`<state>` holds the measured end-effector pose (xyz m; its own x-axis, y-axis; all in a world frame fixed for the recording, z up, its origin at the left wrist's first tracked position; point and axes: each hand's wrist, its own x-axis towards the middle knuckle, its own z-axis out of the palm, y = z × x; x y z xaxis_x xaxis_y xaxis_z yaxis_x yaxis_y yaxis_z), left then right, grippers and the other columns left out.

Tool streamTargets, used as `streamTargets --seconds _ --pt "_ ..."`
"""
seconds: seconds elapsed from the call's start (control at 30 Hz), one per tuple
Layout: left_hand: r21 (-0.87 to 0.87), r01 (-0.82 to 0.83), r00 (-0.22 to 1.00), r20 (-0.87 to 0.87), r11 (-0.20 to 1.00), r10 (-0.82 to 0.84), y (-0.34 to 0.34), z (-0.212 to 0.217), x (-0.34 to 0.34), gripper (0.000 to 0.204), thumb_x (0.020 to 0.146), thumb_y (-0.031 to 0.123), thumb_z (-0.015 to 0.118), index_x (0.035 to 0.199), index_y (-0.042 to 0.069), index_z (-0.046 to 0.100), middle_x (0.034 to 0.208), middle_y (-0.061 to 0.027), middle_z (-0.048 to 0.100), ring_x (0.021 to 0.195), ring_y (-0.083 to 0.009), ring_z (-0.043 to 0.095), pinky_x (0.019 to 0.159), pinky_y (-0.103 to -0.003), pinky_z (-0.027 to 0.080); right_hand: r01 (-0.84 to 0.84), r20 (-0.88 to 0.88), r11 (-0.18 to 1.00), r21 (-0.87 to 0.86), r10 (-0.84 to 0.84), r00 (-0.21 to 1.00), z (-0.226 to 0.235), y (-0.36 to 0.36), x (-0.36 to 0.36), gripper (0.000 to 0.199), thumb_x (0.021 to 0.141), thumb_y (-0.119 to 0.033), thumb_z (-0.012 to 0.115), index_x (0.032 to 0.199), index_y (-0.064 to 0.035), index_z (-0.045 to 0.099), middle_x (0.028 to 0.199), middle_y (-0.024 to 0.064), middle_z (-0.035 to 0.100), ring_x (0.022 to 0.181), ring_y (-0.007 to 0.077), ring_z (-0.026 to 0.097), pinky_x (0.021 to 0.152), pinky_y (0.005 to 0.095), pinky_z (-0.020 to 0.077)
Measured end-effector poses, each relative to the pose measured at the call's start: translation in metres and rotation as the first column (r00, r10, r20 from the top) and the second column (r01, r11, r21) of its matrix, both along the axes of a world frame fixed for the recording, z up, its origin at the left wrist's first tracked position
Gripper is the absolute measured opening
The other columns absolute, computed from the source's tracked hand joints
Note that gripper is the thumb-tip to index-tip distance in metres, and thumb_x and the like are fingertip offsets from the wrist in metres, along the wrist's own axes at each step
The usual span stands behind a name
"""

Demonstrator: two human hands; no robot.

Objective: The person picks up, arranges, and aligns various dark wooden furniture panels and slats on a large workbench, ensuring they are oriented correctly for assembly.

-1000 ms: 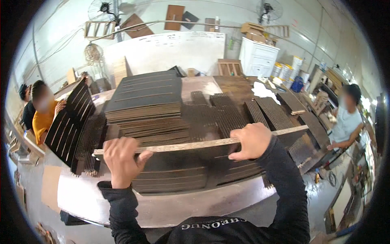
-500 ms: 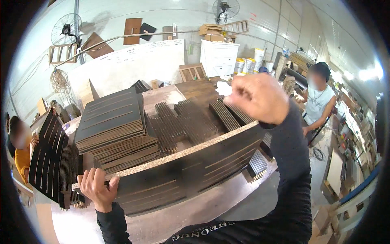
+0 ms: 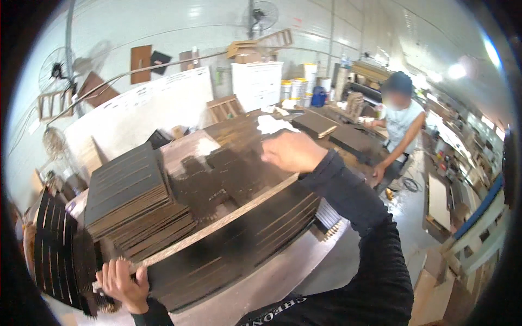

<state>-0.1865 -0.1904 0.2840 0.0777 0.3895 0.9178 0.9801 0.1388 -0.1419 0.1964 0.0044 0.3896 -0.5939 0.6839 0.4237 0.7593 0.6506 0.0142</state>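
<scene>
You've got the board (image 3: 217, 225) by both ends, tilted so it runs from low on your left up to your right, sitting edge-up over the dark slotted sheets on the table (image 3: 283, 280). Your left hand (image 3: 122, 282) is curled tight round the low end, down by the table's near edge. Your right hand (image 3: 293, 151) is up at the high end, knuckles toward the camera; looks closed on the board, but the fingers are out of sight behind it.

Stuff crowding you: a tall stack (image 3: 133, 195) of dark slotted sheets just behind the board on the left, another bunch (image 3: 57, 255) standing on edge right beside your left hand, and lower piles (image 3: 234, 163) across the middle of the table.

Further back there's a white cabinet (image 3: 257, 84) against the wall with white buckets (image 3: 296, 88) and a blue jug (image 3: 318, 96) next to it. A person (image 3: 399, 122) in a pale sleeveless top stands at the far right of the table.
</scene>
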Motion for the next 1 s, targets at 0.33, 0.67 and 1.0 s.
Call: streamTargets --seconds 0.33,0.67,1.0 --pt "-0.050 -0.024 0.997 -0.071 0.998 0.021 0.002 -0.004 -0.004 0.053 0.095 0.050 0.038 0.064 0.007 0.036 0.061 -0.0075 0.032 0.058 -0.0245 0.035 0.057 -0.037 0.026 -0.062 -0.174 0.980 -0.192 0.028 0.984 -0.054 0.041 0.048 0.028 0.092 -0.028 0.044 0.086 -0.0029 0.055 0.082 0.0211 0.060 0.080 0.0411 0.058 0.071 0.0497 0.0446" --pt "0.036 0.025 0.997 -0.074 0.999 -0.022 -0.006 0.009 0.002 0.055 0.092 0.054 0.041 0.059 0.011 0.048 0.055 -0.0051 0.042 0.051 -0.0226 0.044 0.048 -0.035 0.032 -0.009 -0.131 0.998 0.054 0.016 0.991 0.046 0.018 0.060 0.030 0.090 -0.027 0.046 0.083 -0.0010 0.058 0.079 0.0176 0.062 0.079 0.0362 0.060 0.069 0.0426 0.0476" --pt "-0.213 -0.010 0.998 0.061 0.977 0.024 -0.014 -0.003 -0.014 0.058 0.091 0.057 0.037 0.068 0.005 0.050 0.066 -0.0129 0.047 0.064 -0.0344 0.047 0.060 -0.042 0.033 0.009 -0.158 0.999 0.036 -0.003 0.987 -0.064 0.081 0.065 0.022 0.089 -0.023 0.049 0.084 -0.0056 0.061 0.081 0.0141 0.062 0.078 0.0312 0.061 0.070 0.0423 0.0478"
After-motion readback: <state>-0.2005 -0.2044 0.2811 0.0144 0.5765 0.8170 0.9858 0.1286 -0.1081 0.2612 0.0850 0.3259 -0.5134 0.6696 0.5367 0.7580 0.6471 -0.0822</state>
